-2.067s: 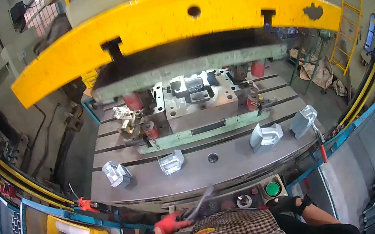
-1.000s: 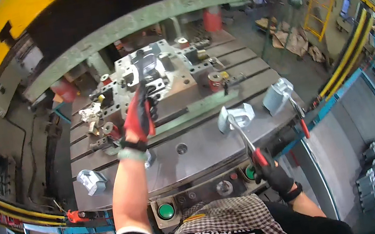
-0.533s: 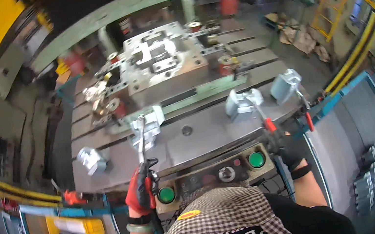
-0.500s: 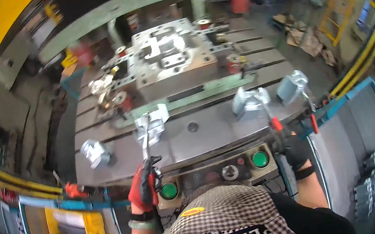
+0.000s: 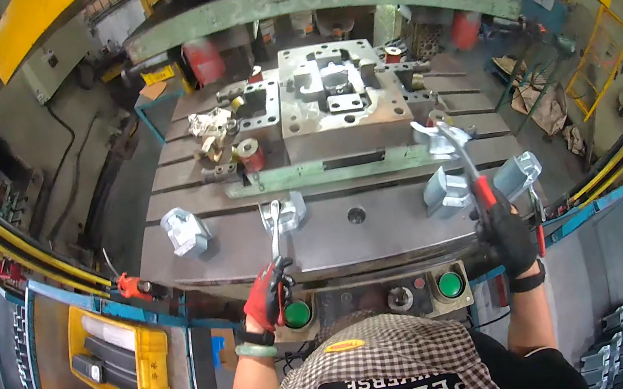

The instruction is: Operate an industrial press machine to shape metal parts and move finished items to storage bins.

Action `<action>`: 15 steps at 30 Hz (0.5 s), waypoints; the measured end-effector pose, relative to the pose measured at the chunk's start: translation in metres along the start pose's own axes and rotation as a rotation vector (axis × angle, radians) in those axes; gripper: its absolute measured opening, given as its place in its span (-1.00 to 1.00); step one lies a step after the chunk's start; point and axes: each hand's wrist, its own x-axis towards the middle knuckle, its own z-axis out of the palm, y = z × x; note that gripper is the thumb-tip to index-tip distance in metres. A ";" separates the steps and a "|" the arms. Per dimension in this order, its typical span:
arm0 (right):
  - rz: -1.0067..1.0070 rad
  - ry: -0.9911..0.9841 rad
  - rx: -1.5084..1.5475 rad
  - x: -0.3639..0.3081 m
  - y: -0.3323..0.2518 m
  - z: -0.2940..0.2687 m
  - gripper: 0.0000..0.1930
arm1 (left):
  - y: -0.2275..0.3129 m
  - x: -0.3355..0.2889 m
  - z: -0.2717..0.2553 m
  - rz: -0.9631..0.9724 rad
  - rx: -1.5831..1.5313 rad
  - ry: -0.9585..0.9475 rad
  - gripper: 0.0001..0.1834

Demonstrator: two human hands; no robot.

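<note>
My left hand (image 5: 266,294), in a red and black glove, is closed around long silver tongs (image 5: 276,237). Their far end meets a grey formed metal part (image 5: 294,211) at the front of the press bed; whether it touches the bed I cannot tell. In its black glove, my right hand (image 5: 508,238) grips red-handled tongs (image 5: 477,171). At their tip is a shiny curved metal part (image 5: 441,139), raised near the die's right front corner. Below it stands another grey metal part (image 5: 445,193), with a similar formed piece (image 5: 518,174) to the right. One more bent part (image 5: 186,232) lies at far left.
A steel die block (image 5: 351,134) sits mid-bed behind a green bar (image 5: 308,176). Red posts (image 5: 250,155) flank it. Green push buttons (image 5: 297,314) are on the near panel. Another red-handled tool (image 5: 540,230) is at the right edge. A yellow crate (image 5: 154,386) is at lower left.
My right hand has moved forward and up, and its tongs have lifted a metal part off the piece below. My left hand stays at its part. The whole view has shifted.
</note>
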 end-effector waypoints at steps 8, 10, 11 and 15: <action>-0.189 -0.164 0.424 0.130 -0.010 0.080 -0.59 | -0.002 -0.002 0.005 -0.007 0.032 0.078 -0.69; 0.103 -0.226 0.496 0.159 -0.036 0.106 -0.63 | 0.001 -0.013 0.006 0.107 0.228 0.058 -0.68; 0.091 -0.226 0.502 0.174 -0.040 0.118 -0.63 | -0.005 -0.016 -0.001 0.113 0.223 0.078 -0.68; 0.016 -0.168 0.381 0.211 -0.051 0.151 -0.61 | -0.005 -0.037 0.004 0.062 0.054 0.078 -0.67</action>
